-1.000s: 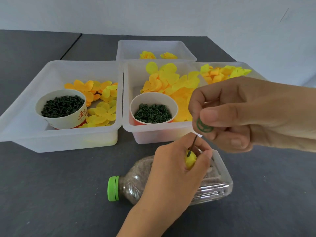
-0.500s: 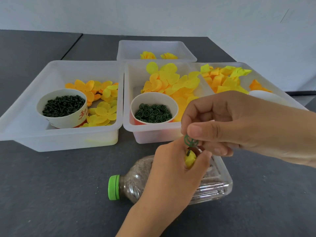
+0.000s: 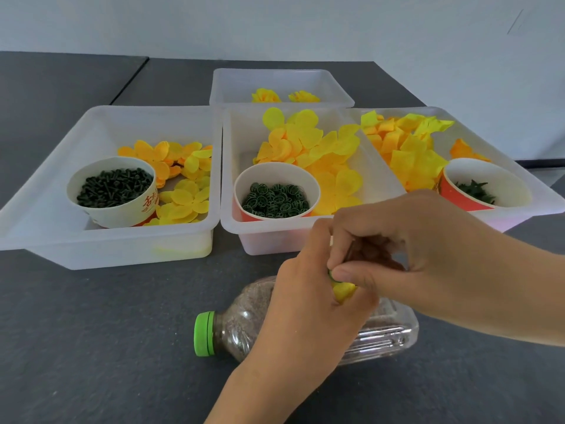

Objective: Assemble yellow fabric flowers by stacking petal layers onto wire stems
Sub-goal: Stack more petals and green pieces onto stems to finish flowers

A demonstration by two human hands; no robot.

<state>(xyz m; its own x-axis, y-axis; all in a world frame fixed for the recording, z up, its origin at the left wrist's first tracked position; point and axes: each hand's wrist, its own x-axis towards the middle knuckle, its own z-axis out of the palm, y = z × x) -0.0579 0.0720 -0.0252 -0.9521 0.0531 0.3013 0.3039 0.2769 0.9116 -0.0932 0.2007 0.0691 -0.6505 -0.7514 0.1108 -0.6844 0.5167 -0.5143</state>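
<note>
My left hand (image 3: 302, 313) grips a small yellow flower (image 3: 343, 290) on a thin wire stem, above a lying bottle. My right hand (image 3: 406, 249) pinches a small green ring (image 3: 331, 275) between thumb and forefinger and presses it down against the top of the yellow petals. The stem is hidden between my fingers. Loose yellow petal layers (image 3: 308, 142) fill the middle tray (image 3: 227, 179), beside a paper cup of green rings (image 3: 276, 197).
A left tray (image 3: 101, 240) holds a cup of dark green pegs (image 3: 114, 188) and yellow petals. A right tray (image 3: 547, 194) holds cut petals and another cup (image 3: 486, 185). A far tray (image 3: 281, 78) holds two finished flowers. A clear bottle with a green cap (image 3: 203, 333) lies on the dark table.
My right hand has come down and left with the green ring, from above the stem tip onto the yellow flower in my left hand. The left hand has stayed in place.
</note>
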